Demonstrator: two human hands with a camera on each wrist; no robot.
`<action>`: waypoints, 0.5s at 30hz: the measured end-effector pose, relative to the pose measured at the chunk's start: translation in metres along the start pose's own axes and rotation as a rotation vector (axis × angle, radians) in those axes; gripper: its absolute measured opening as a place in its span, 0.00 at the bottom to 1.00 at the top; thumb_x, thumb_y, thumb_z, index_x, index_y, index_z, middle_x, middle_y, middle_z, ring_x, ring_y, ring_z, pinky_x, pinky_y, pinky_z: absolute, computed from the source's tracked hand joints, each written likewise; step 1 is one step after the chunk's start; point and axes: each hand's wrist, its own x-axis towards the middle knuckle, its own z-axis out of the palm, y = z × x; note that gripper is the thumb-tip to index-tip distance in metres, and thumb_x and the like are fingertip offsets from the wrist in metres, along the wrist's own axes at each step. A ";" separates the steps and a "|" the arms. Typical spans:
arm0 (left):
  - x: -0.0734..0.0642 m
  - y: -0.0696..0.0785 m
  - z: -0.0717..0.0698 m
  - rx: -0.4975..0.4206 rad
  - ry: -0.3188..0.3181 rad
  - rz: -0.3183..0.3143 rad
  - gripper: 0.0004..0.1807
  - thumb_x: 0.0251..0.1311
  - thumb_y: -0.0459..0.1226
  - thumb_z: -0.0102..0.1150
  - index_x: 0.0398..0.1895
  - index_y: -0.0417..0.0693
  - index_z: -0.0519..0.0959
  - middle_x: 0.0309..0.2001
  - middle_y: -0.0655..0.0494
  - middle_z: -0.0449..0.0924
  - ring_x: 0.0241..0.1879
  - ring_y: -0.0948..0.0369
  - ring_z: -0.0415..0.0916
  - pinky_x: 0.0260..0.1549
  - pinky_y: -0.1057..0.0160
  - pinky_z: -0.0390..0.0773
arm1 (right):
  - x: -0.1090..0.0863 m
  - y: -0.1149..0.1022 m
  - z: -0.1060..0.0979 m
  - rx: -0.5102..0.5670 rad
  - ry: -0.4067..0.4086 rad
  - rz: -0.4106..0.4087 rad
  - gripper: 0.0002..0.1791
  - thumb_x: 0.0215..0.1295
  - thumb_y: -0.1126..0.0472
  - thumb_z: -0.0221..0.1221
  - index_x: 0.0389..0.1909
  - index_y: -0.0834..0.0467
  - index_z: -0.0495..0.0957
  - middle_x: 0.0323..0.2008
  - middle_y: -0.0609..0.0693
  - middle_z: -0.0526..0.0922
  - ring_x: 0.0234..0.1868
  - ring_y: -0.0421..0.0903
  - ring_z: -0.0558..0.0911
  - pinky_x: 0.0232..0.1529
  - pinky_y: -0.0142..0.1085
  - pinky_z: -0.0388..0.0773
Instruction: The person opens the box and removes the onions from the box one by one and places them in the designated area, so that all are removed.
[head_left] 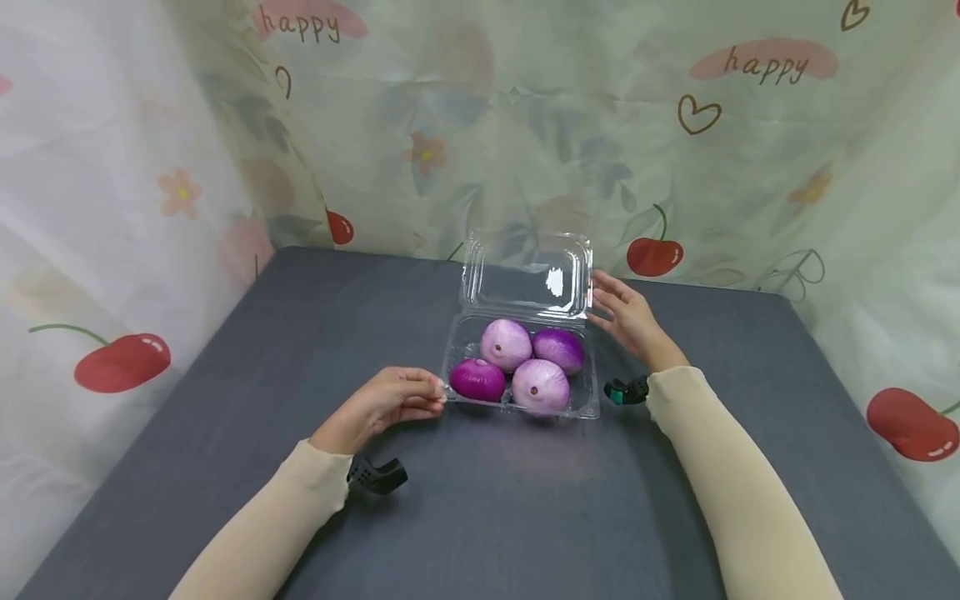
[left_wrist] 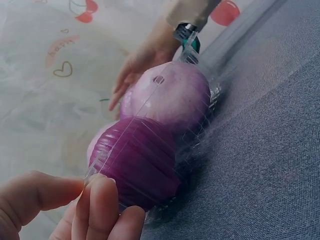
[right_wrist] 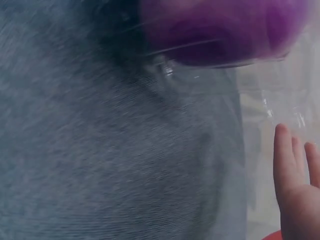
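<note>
A clear plastic clamshell box (head_left: 597,392) stands with its lid (head_left: 517,279) raised at the back. Several peeled red onions sit in its base: a deep purple onion (head_left: 477,380) front left, a pale onion (head_left: 541,387) front right, and a pale one and a two-toned one behind. Thumb and fingers of my left hand (head_left: 386,398) pinch the front left corner of the rim, seen close up in the left wrist view (left_wrist: 100,205). My right hand (head_left: 633,323) is by the lid's right edge, its fingers extended, fingertips right at the plastic.
The box rests on a dark grey tabletop (head_left: 525,508). A printed curtain (head_left: 420,100) with cherries, hearts and flowers hangs behind the table and along both sides. Each wrist carries a small black camera mount, such as the left mount (head_left: 378,477).
</note>
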 end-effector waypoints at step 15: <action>0.001 0.001 0.004 -0.020 0.031 -0.016 0.23 0.61 0.29 0.60 0.60 0.34 0.70 0.27 0.54 0.85 0.28 0.63 0.83 0.38 0.60 0.85 | 0.001 0.026 -0.004 0.092 -0.030 0.058 0.32 0.78 0.64 0.40 0.75 0.65 0.37 0.76 0.63 0.41 0.75 0.59 0.49 0.73 0.49 0.50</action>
